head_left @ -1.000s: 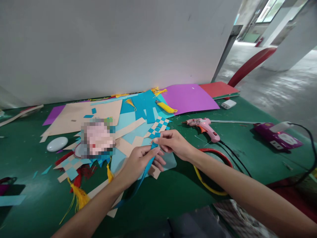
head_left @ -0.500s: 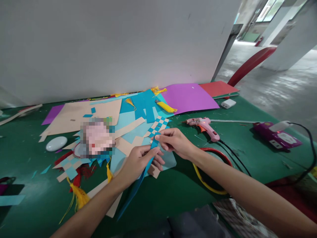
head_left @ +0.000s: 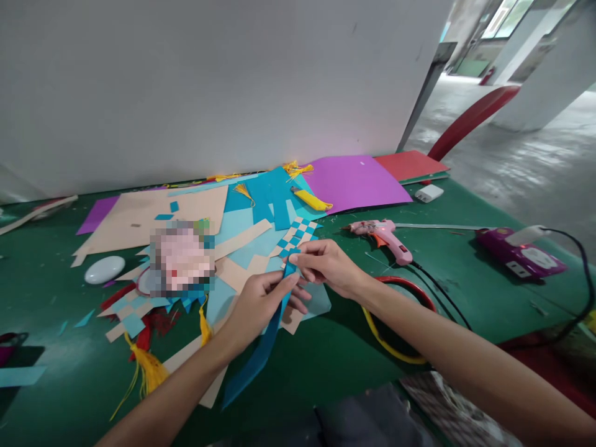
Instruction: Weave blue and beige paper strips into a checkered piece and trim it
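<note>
My left hand (head_left: 267,298) is closed on a long blue paper strip (head_left: 261,354), whose loose end hangs down toward the table's front edge. My right hand (head_left: 321,261) pinches the strip's upper end with thumb and forefinger, against a woven blue-and-cream checkered piece (head_left: 298,234). The lower part of that woven piece is hidden behind my fingers. Beneath both hands lie light blue paper (head_left: 319,304) and cream scraps (head_left: 292,320).
A pink glue gun (head_left: 384,239) lies at the right, its cord running past red and yellow rings (head_left: 372,329). Beyond are a yellow utility knife (head_left: 311,198), purple card (head_left: 358,183) and a purple power strip (head_left: 516,251). Tassels (head_left: 148,366) and a blurred-out item (head_left: 182,257) lie left.
The hanging end of the blue strip has swung and turned, showing more of its flat face. Both hands keep nearly the same place and grip.
</note>
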Demonstrator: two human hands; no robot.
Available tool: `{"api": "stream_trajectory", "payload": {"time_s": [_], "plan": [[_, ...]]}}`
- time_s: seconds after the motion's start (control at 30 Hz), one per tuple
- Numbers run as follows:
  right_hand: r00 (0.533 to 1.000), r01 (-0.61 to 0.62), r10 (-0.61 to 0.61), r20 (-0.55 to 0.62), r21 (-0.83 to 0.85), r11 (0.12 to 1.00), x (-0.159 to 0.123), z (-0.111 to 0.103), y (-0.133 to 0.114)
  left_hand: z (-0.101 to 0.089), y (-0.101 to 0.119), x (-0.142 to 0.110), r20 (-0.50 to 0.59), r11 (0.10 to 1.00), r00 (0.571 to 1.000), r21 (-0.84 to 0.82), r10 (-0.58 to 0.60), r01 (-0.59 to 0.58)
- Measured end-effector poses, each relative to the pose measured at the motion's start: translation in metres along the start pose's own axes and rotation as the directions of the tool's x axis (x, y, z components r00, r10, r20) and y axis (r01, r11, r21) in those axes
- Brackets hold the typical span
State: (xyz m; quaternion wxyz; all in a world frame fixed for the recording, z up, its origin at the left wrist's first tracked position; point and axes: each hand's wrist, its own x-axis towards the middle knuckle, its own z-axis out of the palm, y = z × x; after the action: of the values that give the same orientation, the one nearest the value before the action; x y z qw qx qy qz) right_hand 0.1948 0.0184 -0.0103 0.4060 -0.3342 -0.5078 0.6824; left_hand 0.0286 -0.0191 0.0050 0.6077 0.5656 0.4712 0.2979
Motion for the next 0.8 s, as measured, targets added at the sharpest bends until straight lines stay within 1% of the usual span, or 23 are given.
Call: {"api": "stream_trajectory", "payload": {"time_s": [0.1, 0.17, 0.4, 0.8], "plan": [[0.999, 0.033, -0.032, 0.011, -0.058, 0.998, -0.0002, 0.0001, 0.0007, 0.0013, 0.0018, -0.0003, -0.059, 1.0, 0.998, 0.014, 0.012, -0.011], [0.999, 0.038, -0.037, 0.012, -0.077, 0.996, -0.0003, 0.0, 0.0011, 0.0011, 0.0017, -0.0009, -0.071, 1.0, 0.997, 0.019, 0.023, -0.021], [1.0, -0.014, 0.014, 0.008, -0.007, 1.0, 0.0, -0.0003, 0.0006, -0.0003, -0.0017, -0.0014, -0.025, 1.0, 0.999, 0.007, 0.027, -0.027], [0.998, -0.038, 0.035, 0.054, 0.064, 0.997, -0.0015, 0.0004, -0.0031, -0.0013, 0.0005, -0.001, -0.034, 0.998, 0.998, 0.034, 0.045, -0.044]]}}
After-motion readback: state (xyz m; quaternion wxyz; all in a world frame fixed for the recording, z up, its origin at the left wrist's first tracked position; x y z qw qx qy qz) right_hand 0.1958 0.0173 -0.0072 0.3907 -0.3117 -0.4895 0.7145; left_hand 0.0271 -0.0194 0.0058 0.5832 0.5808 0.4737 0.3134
